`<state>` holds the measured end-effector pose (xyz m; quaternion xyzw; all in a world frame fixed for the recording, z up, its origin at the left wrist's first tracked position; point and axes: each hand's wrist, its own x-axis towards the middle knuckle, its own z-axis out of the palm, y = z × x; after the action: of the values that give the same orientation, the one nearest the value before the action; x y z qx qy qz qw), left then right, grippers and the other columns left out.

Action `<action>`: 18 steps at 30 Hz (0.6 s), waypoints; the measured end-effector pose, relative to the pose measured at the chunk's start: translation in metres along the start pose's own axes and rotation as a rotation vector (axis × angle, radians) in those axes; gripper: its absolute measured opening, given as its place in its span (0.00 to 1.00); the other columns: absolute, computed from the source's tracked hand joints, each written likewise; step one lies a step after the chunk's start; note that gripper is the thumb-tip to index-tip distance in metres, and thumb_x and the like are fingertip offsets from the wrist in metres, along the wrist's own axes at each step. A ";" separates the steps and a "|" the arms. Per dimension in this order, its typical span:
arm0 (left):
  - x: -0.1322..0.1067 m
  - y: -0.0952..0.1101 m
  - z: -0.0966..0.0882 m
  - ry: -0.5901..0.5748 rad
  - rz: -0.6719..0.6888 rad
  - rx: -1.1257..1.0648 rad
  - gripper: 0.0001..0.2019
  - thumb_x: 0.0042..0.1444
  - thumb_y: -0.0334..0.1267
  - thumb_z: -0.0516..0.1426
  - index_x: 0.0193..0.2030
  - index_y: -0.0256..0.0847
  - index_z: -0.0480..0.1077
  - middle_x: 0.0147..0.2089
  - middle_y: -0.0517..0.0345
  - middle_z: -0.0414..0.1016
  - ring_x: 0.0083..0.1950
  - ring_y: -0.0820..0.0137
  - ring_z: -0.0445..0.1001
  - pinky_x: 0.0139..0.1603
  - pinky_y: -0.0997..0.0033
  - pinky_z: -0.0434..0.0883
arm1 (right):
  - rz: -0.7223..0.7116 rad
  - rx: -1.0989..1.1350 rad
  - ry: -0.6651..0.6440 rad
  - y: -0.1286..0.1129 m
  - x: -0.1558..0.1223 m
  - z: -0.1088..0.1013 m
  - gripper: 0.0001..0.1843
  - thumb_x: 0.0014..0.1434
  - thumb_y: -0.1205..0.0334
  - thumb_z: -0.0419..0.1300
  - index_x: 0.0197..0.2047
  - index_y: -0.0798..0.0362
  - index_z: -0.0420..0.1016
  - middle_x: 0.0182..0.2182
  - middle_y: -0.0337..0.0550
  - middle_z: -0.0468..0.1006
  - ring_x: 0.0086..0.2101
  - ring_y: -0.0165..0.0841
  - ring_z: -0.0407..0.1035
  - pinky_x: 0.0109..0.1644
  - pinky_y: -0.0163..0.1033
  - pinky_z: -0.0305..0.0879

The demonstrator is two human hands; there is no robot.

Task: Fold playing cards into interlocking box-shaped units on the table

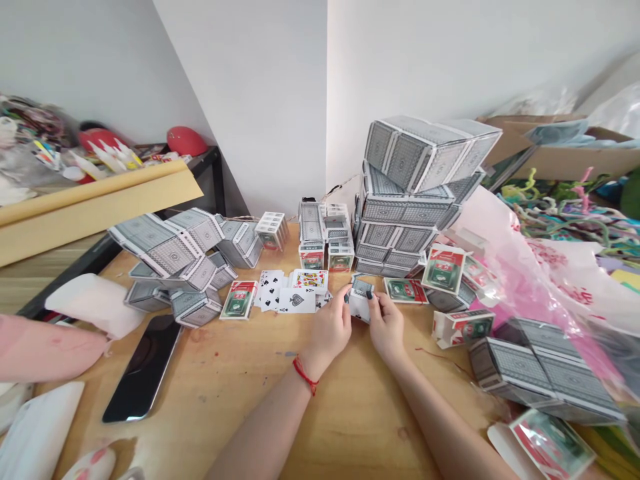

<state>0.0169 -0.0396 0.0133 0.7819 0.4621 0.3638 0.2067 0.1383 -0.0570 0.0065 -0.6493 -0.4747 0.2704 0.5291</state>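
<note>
Between my two hands is a playing card [360, 305] with a patterned grey strip at the top and a white part below; it looks bent or folded. My left hand [329, 327] pinches its left side, a red string bracelet round the wrist. My right hand [389, 325] grips the right side with dark-nailed thumb and finger. Left of my hands, loose cards lie face up, among them an ace of spades [297, 301] and a king [311, 278]. A green-and-red card box [239, 300] lies beside them, and another card box [400, 291] is right of my hands.
Blocks built from folded cards form a tall stack [400, 213] behind my right hand and a pile [175, 250] at left. More card blocks [540, 373] sit at right near pink plastic [505, 240]. A black phone [143, 370] lies at left.
</note>
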 end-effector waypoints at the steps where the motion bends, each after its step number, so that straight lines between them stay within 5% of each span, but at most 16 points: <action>1: 0.001 0.002 -0.002 0.002 0.003 -0.036 0.20 0.57 0.29 0.44 0.57 0.40 0.54 0.50 0.50 0.70 0.47 0.69 0.71 0.44 0.68 0.70 | -0.002 0.002 -0.016 0.001 0.000 0.000 0.19 0.56 0.48 0.48 0.31 0.55 0.68 0.24 0.42 0.72 0.26 0.31 0.63 0.29 0.34 0.59; 18: 0.004 -0.002 -0.001 0.119 -0.046 -0.092 0.14 0.57 0.30 0.46 0.49 0.42 0.63 0.44 0.53 0.71 0.45 0.69 0.70 0.45 0.66 0.69 | 0.088 0.221 -0.135 0.007 -0.002 0.007 0.23 0.51 0.54 0.55 0.50 0.55 0.67 0.37 0.49 0.76 0.30 0.36 0.70 0.30 0.39 0.68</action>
<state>0.0159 -0.0353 0.0136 0.7379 0.4742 0.4255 0.2226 0.1339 -0.0558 -0.0019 -0.5878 -0.4476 0.3869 0.5518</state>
